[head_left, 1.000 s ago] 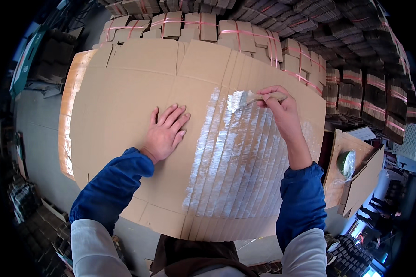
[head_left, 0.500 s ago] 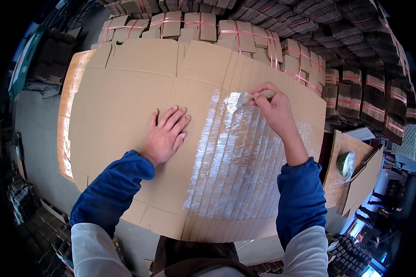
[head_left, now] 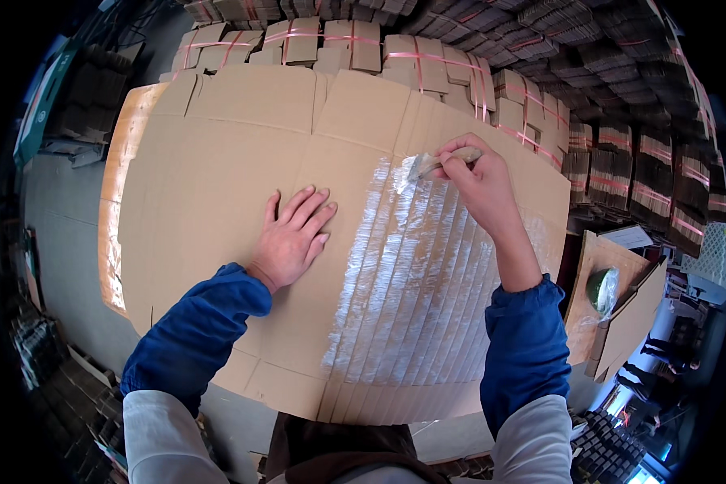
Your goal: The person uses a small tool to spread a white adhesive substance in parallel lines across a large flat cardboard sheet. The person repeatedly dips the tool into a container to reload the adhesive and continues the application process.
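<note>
A large flat cardboard sheet [head_left: 218,177] lies before me, with fold lines and a row of parallel creases on its right half. Wet-looking white glue [head_left: 395,274] coats that creased area in streaks. My right hand [head_left: 480,173] grips the handle of a brush [head_left: 431,164], its bristles touching the coated area near the far edge of the white streaks. Palm down, my left hand [head_left: 292,239] rests on the plain cardboard left of the coating, fingers spread.
Under the sheet, a wooden tabletop [head_left: 121,202] shows at the left. Bundles of strapped cardboard [head_left: 351,47] stand behind it. On the right, a green bowl [head_left: 602,290] with clear plastic sits on a board [head_left: 581,323]. People [head_left: 661,375] are farther off at the right.
The brush has shifted slightly, up and to the left, its handle now tilted higher in my right hand. My left hand stays almost in place.
</note>
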The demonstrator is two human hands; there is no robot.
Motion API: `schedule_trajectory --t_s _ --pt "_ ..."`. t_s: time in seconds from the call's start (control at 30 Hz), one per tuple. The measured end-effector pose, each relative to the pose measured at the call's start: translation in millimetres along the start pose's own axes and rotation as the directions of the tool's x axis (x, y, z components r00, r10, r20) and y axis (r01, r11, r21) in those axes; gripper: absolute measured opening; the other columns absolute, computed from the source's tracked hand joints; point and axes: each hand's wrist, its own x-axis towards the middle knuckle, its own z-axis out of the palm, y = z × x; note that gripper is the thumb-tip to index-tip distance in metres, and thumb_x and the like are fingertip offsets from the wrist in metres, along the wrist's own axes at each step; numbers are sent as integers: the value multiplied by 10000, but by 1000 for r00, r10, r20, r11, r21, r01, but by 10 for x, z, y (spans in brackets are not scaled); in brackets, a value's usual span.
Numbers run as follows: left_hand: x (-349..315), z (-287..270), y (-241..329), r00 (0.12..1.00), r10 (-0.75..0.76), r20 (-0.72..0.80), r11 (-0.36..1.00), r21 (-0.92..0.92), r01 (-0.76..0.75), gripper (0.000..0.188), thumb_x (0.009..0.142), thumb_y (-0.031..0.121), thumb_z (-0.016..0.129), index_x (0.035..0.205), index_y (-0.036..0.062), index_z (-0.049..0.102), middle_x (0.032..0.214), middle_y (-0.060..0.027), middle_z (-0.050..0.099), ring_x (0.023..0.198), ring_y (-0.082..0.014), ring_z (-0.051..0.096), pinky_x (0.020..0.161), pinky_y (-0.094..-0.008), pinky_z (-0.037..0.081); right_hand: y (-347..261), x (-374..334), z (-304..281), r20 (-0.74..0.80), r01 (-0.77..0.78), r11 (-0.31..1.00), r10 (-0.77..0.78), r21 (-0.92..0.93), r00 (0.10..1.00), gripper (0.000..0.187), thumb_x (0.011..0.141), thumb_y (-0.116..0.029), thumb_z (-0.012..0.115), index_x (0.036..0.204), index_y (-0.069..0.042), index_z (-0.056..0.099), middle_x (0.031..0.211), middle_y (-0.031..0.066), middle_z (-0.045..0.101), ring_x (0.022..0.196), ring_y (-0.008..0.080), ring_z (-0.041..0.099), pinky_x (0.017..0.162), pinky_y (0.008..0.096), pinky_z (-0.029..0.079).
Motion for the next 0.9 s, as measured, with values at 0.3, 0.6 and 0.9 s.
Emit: schedule_trajectory --t_s 0.3,0.6,0.9 --pt "12 -5 -1 1000 2 6 1000 -3 -2 466 956 262 564 1403 140 504 1526 -47 396 1445 -249 303 1144 -613 205 14 43 -14 2 -16 999 16 -48 1000 159 941 -133 625 984 19 602 917 56 649 816 111 674 743 236 516" --pt "-4 -5 -7 1000 4 -14 999 -39 -5 480 926 223 572 1391 119 520 1503 -83 422 1433 -279 325 1147 -614 189 -22 -246 -99 -159 42 970 -82 -238 984 184 898 -170 708 929 -8 627 769 91 658 655 131 592 619 267 479" --pt "9 6 -5 1000 6 -15 999 -46 -7 485 917 214 582 1388 119 511 1498 -83 422 1430 -280 326 1143 -617 190 -112 -97 171 -160 256 910 -320 -327 934 209 899 -185 727 904 -6 619 840 131 637 677 233 626 631 324 503"
